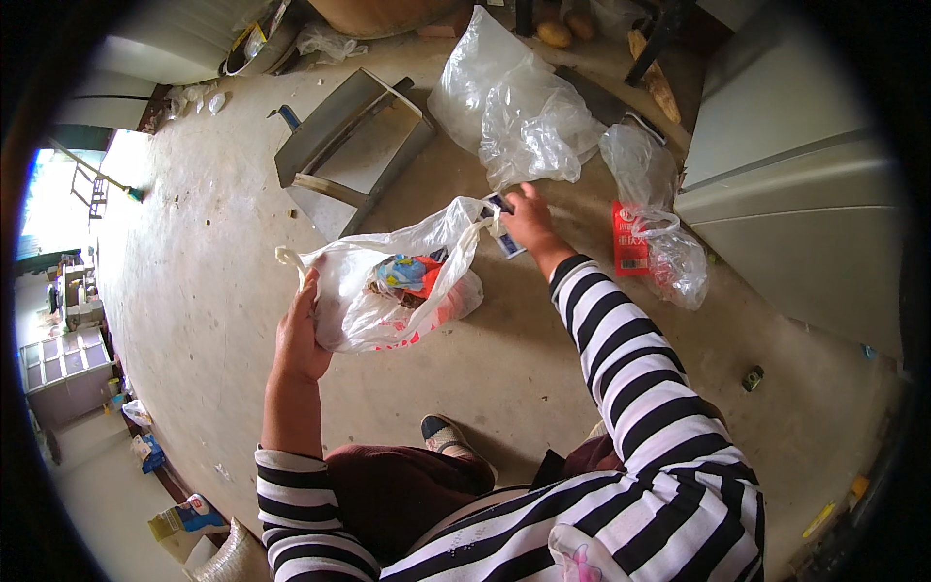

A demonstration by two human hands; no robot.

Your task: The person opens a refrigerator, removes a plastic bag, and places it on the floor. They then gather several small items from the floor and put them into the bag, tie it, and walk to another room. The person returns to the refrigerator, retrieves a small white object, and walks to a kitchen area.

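Note:
My left hand (300, 331) grips the near-left side of a white plastic carrier bag (349, 313), whose mouth is open toward me. Inside the bag lies crumpled rubbish (407, 276), with blue, yellow and red wrappers among it. At the bag's far right handle is my right hand (531, 222), its fingers partly spread. A dark blue and white flat packet (510, 246) shows beside the handle and under the fingers. Whether those fingers hold the packet or the handle is not clear.
Large clear plastic bags (524, 109) lie on the concrete floor ahead. A red packet (628, 240) and another clear bag (684, 265) are to the right, near a pale cabinet (793, 240). A metal frame piece (356, 153) lies ahead-left. A small green item (753, 378) is at right.

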